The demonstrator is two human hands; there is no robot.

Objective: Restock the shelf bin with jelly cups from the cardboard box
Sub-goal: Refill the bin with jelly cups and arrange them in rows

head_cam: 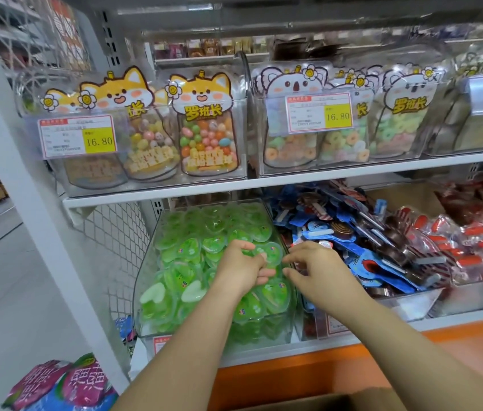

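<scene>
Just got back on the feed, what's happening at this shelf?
A person has both hands over the clear shelf bin, heaped with green heart-shaped jelly cups. The left hand curls onto cups mid-bin; the right hand, fingers loose, is by its right wall. The cardboard box shows at the bottom edge.

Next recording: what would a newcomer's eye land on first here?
A clear bin heaped with green heart-shaped jelly cups sits centre on the lower shelf, the left hand and right hand poised over it. On the upper shelf, cartoon-fox candy jars and a yellow 16.80 price tag stand out at left.
</scene>
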